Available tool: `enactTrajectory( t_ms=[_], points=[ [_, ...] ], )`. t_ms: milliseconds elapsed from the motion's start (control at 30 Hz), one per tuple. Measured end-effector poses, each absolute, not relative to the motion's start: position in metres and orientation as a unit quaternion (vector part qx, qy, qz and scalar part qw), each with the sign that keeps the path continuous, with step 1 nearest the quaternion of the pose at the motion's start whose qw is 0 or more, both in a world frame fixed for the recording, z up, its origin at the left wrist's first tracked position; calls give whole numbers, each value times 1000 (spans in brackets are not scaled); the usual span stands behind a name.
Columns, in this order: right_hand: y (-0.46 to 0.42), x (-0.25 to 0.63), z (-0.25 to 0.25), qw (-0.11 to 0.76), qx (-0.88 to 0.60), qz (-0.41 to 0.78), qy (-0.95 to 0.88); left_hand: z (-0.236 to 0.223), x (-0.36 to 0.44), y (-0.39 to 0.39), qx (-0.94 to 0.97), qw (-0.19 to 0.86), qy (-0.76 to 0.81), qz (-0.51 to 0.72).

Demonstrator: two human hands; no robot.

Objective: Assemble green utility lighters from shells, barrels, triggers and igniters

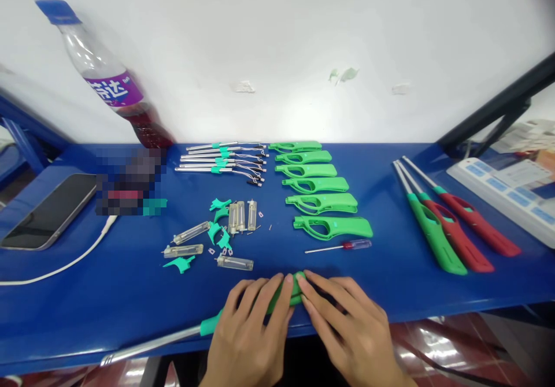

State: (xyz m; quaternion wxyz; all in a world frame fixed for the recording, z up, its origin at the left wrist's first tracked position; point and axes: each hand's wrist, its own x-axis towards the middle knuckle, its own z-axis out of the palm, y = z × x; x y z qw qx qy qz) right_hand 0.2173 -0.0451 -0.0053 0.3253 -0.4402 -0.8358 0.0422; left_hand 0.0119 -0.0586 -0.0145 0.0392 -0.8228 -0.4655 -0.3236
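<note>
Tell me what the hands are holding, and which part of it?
A lighter, by its green handle: the left hand covers most of it, the right hand's fingertips hold the end.

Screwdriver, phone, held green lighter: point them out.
Screwdriver (348, 245): head view, red part of its handle.
Phone (50, 211): head view, middle of its dark screen.
Held green lighter (210, 325): head view, teal collar between silver tube and green body.

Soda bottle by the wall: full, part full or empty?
Part full: dark red liquid fills the soda bottle below its label; none shows above. Exact level: cannot tell.
</note>
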Motion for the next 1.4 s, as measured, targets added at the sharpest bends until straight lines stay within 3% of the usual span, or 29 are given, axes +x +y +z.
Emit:
enactTrajectory(
  t_ms=[433,1400],
  points=[
    [-43,216,9,256,-426,-23,-867,-14,11,-60,-823,44,-466,-323],
    [-42,225,4,282,-430,38,-857,-12,10,-60,-822,19,-465,-328]
  ],
)
